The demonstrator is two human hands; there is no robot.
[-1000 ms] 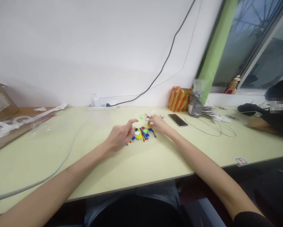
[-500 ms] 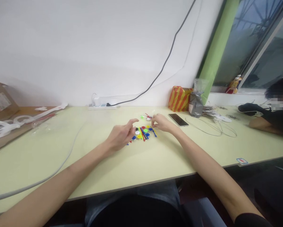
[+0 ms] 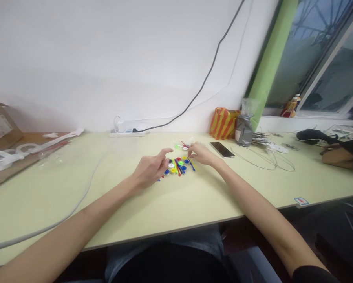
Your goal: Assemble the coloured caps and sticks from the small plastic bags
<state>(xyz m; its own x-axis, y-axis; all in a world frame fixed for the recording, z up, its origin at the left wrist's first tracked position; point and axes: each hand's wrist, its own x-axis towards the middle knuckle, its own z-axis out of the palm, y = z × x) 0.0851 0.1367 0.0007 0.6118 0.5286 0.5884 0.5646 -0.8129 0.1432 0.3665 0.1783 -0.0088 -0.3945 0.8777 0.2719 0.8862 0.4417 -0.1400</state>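
Observation:
Small coloured plastic pieces lie on the pale table in front of me: round discs in blue, yellow, white, green and red, such as the yellow disc (image 3: pixel 173 170), and thin sticks like the red stick (image 3: pixel 178 168). My left hand (image 3: pixel 150 168) is at the left side of this cluster, index finger stretched forward, the other fingers curled and partly hidden; nothing shows in it. Over the right side, my right hand (image 3: pixel 200 152) has its fingertips drawn together at the upper end of a blue stick (image 3: pixel 192 165). Whether they grip it is unclear. Behind lie more small pieces (image 3: pixel 182 146).
A phone (image 3: pixel 222 149) lies right of my right hand, near a striped bag (image 3: pixel 224 123) and a grey plastic package (image 3: pixel 244 129). A power strip (image 3: pixel 127 134) sits against the wall. A white cable (image 3: pixel 73 210) crosses the left. Another person's arm (image 3: pixel 341 156) rests at far right.
My right hand has shifted very slightly left; my left hand and the pieces look unmoved. The other person at the far right has leaned back, with the head now out of view.

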